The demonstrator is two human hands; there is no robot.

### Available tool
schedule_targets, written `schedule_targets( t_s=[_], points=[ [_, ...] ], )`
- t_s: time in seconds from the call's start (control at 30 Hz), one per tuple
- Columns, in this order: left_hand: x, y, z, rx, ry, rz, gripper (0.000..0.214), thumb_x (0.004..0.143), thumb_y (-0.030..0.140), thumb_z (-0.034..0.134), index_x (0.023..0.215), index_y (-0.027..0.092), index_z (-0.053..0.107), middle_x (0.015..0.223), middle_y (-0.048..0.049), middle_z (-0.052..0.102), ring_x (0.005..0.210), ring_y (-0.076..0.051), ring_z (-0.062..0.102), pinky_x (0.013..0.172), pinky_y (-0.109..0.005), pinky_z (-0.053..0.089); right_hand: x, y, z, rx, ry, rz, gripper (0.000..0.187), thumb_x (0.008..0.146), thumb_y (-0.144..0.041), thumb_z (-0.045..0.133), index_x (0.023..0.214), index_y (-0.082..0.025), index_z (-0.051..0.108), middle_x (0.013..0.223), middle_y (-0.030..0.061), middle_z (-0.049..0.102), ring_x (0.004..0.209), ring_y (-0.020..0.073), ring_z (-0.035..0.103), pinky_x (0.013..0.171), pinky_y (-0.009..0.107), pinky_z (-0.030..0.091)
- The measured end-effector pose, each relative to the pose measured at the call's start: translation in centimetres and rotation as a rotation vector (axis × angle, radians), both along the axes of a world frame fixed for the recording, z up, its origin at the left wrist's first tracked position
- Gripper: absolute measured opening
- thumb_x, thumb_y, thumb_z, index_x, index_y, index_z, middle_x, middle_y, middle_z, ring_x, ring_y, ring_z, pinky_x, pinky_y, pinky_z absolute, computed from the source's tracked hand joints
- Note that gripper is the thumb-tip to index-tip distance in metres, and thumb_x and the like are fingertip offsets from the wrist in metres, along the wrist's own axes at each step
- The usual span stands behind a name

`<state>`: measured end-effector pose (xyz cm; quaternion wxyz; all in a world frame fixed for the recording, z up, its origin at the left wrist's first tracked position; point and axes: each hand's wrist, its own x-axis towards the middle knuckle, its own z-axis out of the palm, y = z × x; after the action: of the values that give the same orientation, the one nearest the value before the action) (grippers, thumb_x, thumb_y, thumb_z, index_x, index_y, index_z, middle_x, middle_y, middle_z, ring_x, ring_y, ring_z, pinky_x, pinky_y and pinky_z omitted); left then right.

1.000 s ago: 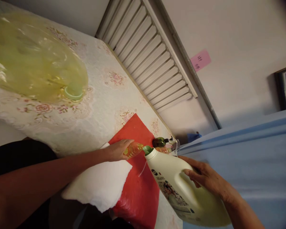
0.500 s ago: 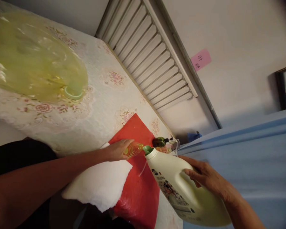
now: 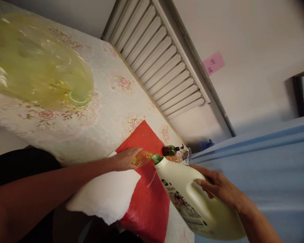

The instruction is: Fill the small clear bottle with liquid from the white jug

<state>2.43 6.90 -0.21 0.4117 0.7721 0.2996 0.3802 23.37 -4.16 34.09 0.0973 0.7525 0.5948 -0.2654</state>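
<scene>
Two hands, both full: the left hand [image 3: 125, 159] is closed round the lower end of a small clear bottle [image 3: 143, 158] with something yellow in it, though the fingers on the far side are hidden so can't tell how tight. The right hand [image 3: 215, 185] has the handle of a big pale green jug [image 3: 179, 184], thumb over the near side and fingers curled behind. Jug's tipped over, with its green spout [image 3: 157, 159] right up at the small bottle's neck; can't really tell if they're touching or if any liquid's passing. Under all that is a shiny red sheet [image 3: 148, 209], plus a white cloth-like piece [image 3: 108, 192] just below the left wrist. Dark green pump bottle [image 3: 169, 150] sits just past the spout. Everything's on a flowery tablecloth [image 3: 108, 114], with a see-through yellow bag [image 3: 32, 60] well apart at the far left, pale green ring [image 3: 78, 101] showing at its end. White radiator [image 3: 164, 64] runs along the wall, pink note [image 3: 213, 63] stuck up beside it.
</scene>
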Motion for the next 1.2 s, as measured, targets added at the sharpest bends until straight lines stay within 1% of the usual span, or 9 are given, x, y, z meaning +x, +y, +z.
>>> schedule_targets(
  t_s=[0.13,0.23,0.47,0.6,0.7,0.83,1.03,1.2],
  points=[
    [-0.05,-0.05,0.09,0.001,-0.020,-0.002,0.080,0.074,0.032,0.073,0.144,0.026,0.034,0.145,-0.0113,0.051,0.133,-0.032,0.047,0.109,-0.044,0.040,-0.09,-0.01,0.06,0.006,-0.027,0.011,0.061,0.089,-0.048,0.056,0.143,-0.021,0.050,0.072,-0.0012,0.057,0.059,0.0140,0.047,0.062,0.030,0.042],
    [-0.07,-0.05,0.10,0.003,-0.026,-0.005,0.080,0.075,0.034,0.072,0.144,0.028,0.033,0.145,-0.0104,0.051,0.134,-0.032,0.047,0.109,-0.044,0.039,-0.19,-0.03,0.08,0.013,-0.024,0.010,0.061,0.088,-0.048,0.056,0.143,-0.021,0.051,0.073,-0.0006,0.059,0.059,0.0142,0.048,0.062,0.030,0.042],
    [-0.03,0.05,0.03,0.006,-0.025,-0.006,0.081,0.074,0.032,0.073,0.144,0.028,0.034,0.143,-0.0105,0.052,0.133,-0.032,0.048,0.109,-0.044,0.039,-0.32,0.03,0.06,0.014,-0.023,0.000,0.063,0.085,-0.051,0.057,0.141,-0.023,0.053,0.077,0.0007,0.062,0.059,0.0144,0.048,0.060,0.030,0.042],
    [0.00,0.02,0.05,-0.011,-0.027,-0.004,0.080,0.074,0.033,0.073,0.144,0.028,0.036,0.143,-0.0086,0.052,0.132,-0.031,0.048,0.109,-0.042,0.039,-0.42,0.06,0.09,0.007,-0.029,0.010,0.062,0.086,-0.050,0.056,0.142,-0.021,0.052,0.073,-0.0002,0.059,0.058,0.0142,0.047,0.060,0.030,0.041],
    [-0.03,-0.05,0.10,-0.013,-0.025,-0.001,0.080,0.074,0.034,0.073,0.144,0.028,0.036,0.143,-0.0094,0.052,0.133,-0.031,0.048,0.109,-0.043,0.039,-0.51,0.09,0.10,0.002,-0.035,0.014,0.062,0.087,-0.050,0.056,0.142,-0.020,0.052,0.068,-0.0016,0.055,0.058,0.0144,0.047,0.061,0.031,0.040],
    [-0.13,-0.13,0.28,0.002,-0.031,-0.005,0.077,0.075,0.034,0.071,0.143,0.028,0.035,0.142,-0.0099,0.053,0.132,-0.031,0.048,0.108,-0.044,0.040,-0.50,0.07,0.15,0.000,-0.011,0.000,0.061,0.088,-0.049,0.055,0.142,-0.021,0.051,0.075,0.0001,0.058,0.061,0.0146,0.047,0.061,0.030,0.041],
    [-0.25,-0.18,0.55,0.001,0.001,-0.003,0.079,0.074,0.031,0.071,0.143,0.021,0.035,0.143,-0.0131,0.051,0.133,-0.030,0.047,0.110,-0.041,0.038,-0.35,0.00,0.24,0.000,-0.030,0.019,0.059,0.089,-0.047,0.055,0.142,-0.021,0.051,0.070,-0.0020,0.055,0.058,0.0131,0.045,0.061,0.029,0.040],
    [-0.25,-0.19,0.54,-0.001,0.017,0.011,0.079,0.073,0.029,0.070,0.143,0.024,0.034,0.144,-0.0102,0.051,0.133,-0.030,0.047,0.110,-0.041,0.039,-0.30,0.02,0.16,-0.006,-0.036,0.006,0.062,0.089,-0.049,0.054,0.143,-0.019,0.049,0.072,-0.0016,0.054,0.059,0.0133,0.046,0.062,0.030,0.040]
  ],
)
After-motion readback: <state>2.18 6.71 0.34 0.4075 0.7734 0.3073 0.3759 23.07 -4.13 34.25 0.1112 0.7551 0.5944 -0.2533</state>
